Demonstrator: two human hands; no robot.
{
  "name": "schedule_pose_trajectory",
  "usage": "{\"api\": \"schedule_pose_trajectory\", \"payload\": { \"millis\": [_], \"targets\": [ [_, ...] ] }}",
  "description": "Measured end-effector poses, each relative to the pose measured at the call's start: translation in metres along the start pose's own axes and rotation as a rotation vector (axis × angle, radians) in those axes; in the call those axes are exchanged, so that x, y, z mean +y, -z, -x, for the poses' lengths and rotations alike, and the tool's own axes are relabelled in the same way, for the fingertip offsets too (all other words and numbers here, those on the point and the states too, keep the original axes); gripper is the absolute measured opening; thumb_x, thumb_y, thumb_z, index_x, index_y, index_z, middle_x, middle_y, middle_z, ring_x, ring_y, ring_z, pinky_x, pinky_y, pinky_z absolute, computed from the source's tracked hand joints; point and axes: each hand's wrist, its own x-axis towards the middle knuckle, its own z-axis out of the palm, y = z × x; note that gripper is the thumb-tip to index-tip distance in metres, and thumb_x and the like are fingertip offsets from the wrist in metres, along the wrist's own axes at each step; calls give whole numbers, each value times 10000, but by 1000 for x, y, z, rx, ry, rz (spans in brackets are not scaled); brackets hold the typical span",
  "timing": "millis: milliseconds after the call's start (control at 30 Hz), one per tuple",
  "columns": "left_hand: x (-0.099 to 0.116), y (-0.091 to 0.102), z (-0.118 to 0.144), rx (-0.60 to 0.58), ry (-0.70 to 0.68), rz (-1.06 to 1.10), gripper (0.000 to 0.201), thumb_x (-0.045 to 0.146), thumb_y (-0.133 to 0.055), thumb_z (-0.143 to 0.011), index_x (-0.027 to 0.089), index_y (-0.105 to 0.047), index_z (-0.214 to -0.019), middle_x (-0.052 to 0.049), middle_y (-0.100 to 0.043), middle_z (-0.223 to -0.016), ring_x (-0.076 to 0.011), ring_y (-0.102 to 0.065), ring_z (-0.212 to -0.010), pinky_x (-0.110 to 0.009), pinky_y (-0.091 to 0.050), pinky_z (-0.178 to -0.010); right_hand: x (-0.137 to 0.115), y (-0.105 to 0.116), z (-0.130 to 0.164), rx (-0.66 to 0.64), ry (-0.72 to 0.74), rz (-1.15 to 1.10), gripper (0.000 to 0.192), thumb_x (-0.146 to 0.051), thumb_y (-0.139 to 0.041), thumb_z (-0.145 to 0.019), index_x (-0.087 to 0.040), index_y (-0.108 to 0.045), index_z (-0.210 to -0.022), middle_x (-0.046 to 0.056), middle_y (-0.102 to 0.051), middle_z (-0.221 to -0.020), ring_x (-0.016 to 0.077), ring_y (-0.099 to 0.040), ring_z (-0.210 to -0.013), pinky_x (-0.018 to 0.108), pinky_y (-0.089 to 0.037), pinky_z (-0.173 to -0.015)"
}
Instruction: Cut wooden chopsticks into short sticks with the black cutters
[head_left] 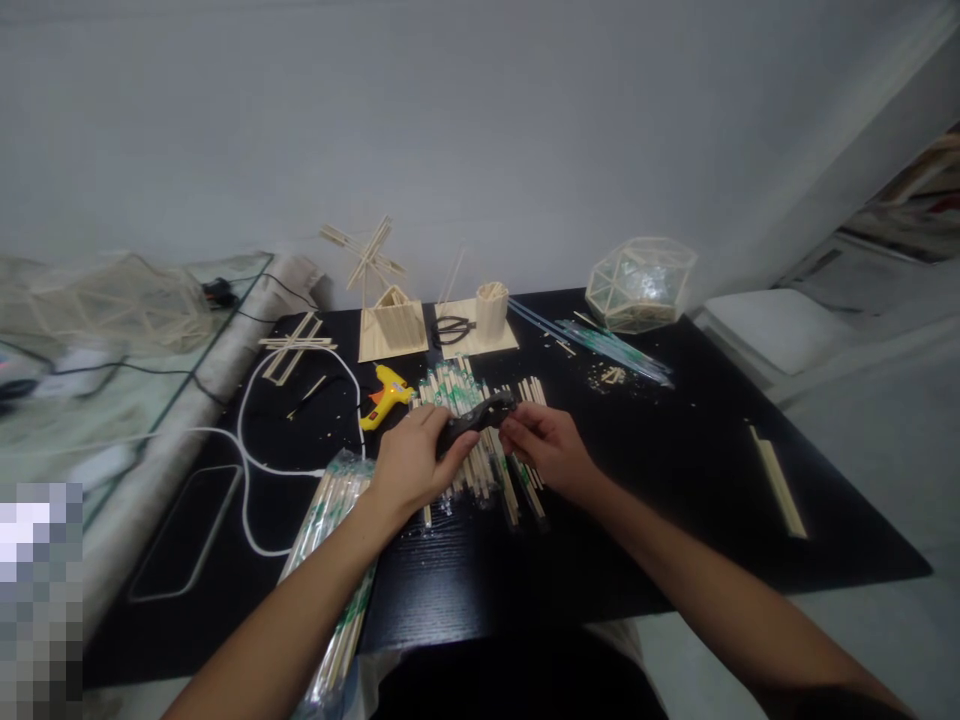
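Observation:
In the head view, my left hand (416, 455) is closed round one end of a black curved tool (480, 412), whose exact kind I cannot make out. My right hand (551, 450) is pinched against the tool's other end; whatever small thing its fingertips hold is hidden. Below both hands lie wrapped chopsticks (476, 465), spread in a loose pile with green-printed clear sleeves. A yellow glue gun (386, 395) rests just left of my left hand. Under my left forearm is a long plastic pack of chopsticks (334, 515).
At the back stand a wooden windmill model (397, 320) and a round stick cup (492, 312) on a board, with black-handled scissors (454, 328) beside it. A faceted stick frame (641, 283) sits back right. A white cable (244, 440) loops at left. Loose sticks (778, 485) lie right.

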Motion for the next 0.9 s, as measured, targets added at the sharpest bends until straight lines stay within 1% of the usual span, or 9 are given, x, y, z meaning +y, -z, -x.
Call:
{"api": "schedule_pose_trajectory", "payload": {
  "millis": [167, 300, 433, 533, 667, 900],
  "targets": [
    [-3, 1, 0, -8, -31, 25, 402, 542, -399, -1006, 199, -604, -963, -70, -631, -916, -250, -602, -901, -360, -457, -774, 2, 5, -4, -98, -57, -79, 390, -524, -733, -859, -162, -619, -774, -16, -601, -628, 46, -355, -421, 207, -216, -398],
    [-6, 1, -1, -26, -42, 36, 397, 538, -410, -1000, 202, -619, -972, -67, -639, -905, -247, -606, -881, -358, -458, -780, 4, 8, -5, -117, -101, -92, 406, -548, -734, -849, -153, -642, -825, -13, -608, -635, 46, -352, -422, 205, -198, -391],
    [-7, 1, -1, -37, -38, 56, 397, 530, -413, -996, 196, -623, -959, -66, -659, -883, -245, -624, -847, -353, -451, -753, 4, 7, -4, -128, -104, -95, 413, -554, -726, -855, -148, -654, -835, -20, -591, -622, 43, -348, -422, 201, -195, -391],
    [-7, 1, -1, -52, -26, 64, 417, 548, -404, -998, 196, -622, -954, -66, -663, -877, -244, -635, -841, -347, -449, -739, 3, 7, -4, -122, -102, -100, 410, -552, -727, -852, -148, -659, -834, -25, -581, -615, 43, -350, -421, 201, -198, -389],
    [-6, 1, -1, -78, 2, 36, 470, 580, -377, -1003, 195, -619, -884, -62, -646, -835, -238, -632, -804, -341, -441, -713, 4, 5, -3, -97, -102, -102, 400, -542, -723, -857, -145, -670, -864, -31, -578, -615, 38, -337, -410, 200, -196, -387],
    [-1, 2, -3, -82, 51, -25, 520, 612, -353, -1005, 200, -608, -815, -68, -668, -808, -240, -638, -773, -342, -423, -679, 5, 1, -1, -18, -115, -106, 395, -542, -743, -841, -158, -648, -837, -37, -577, -611, 39, -337, -411, 201, -199, -391]
  ]
}}
